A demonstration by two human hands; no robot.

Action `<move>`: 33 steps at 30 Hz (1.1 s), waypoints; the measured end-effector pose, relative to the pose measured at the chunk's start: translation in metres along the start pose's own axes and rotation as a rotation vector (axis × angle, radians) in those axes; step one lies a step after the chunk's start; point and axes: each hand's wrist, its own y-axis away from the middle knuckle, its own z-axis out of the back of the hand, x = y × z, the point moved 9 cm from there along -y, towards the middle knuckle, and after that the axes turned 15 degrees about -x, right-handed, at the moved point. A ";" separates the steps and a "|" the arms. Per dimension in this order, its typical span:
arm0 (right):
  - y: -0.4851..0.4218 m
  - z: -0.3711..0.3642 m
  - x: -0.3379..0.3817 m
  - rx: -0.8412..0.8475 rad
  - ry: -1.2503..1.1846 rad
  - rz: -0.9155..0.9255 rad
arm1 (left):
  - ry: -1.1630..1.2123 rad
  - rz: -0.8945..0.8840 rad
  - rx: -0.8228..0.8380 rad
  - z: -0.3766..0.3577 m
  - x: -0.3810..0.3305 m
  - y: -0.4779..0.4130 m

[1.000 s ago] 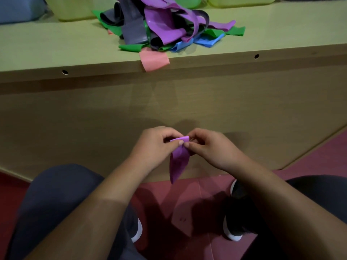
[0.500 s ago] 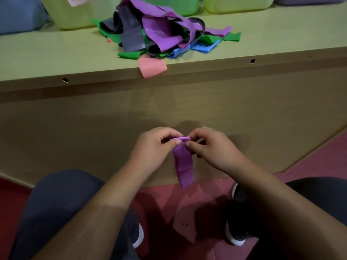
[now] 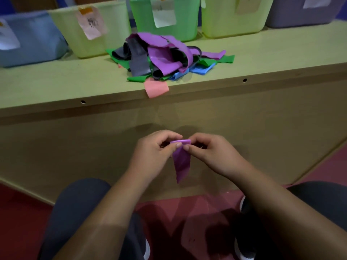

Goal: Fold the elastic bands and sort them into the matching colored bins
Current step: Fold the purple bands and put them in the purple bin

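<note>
My left hand [image 3: 155,154] and right hand [image 3: 210,156] meet in front of the cabinet panel [image 3: 75,147], below the tabletop edge [image 3: 262,86]. Thumb and forefinger of each hand are closed together on the folded top edge of one purple band [image 3: 181,162]. The band hangs straight down between my hands, and its lower end is free above the red floor [image 3: 22,222], between my knees. I cannot tell whether it touches the panel behind it.

The pile [image 3: 165,55] of purple, grey, green and blue bands lies on the tabletop near its front edge, with bare surface to its left and right. One pink band [image 3: 156,88] overhangs that edge.

Five bins stand in a row along the back: blue bin [image 3: 32,45], pale green bin [image 3: 90,29], green bin [image 3: 165,17] just behind the pile, yellow-green bin [image 3: 234,17] and greyish-purple bin [image 3: 304,14].
</note>
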 end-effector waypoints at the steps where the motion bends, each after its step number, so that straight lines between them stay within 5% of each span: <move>1: -0.001 0.002 0.004 -0.020 -0.017 0.004 | -0.008 -0.011 -0.009 0.004 -0.007 -0.002; 13: -0.019 0.042 0.048 -0.340 -0.190 0.104 | -0.147 -0.389 -0.233 0.057 -0.151 -0.083; 19: -0.023 0.057 0.058 -0.381 -0.284 0.089 | -0.428 -0.581 -0.247 0.032 -0.179 -0.121; 27: -0.030 0.060 0.075 -0.387 -0.292 0.095 | -0.381 -0.457 -0.298 0.025 -0.167 -0.141; 33: -0.032 0.055 0.080 -0.359 -0.344 0.093 | -0.035 -0.260 -0.456 0.058 -0.165 -0.131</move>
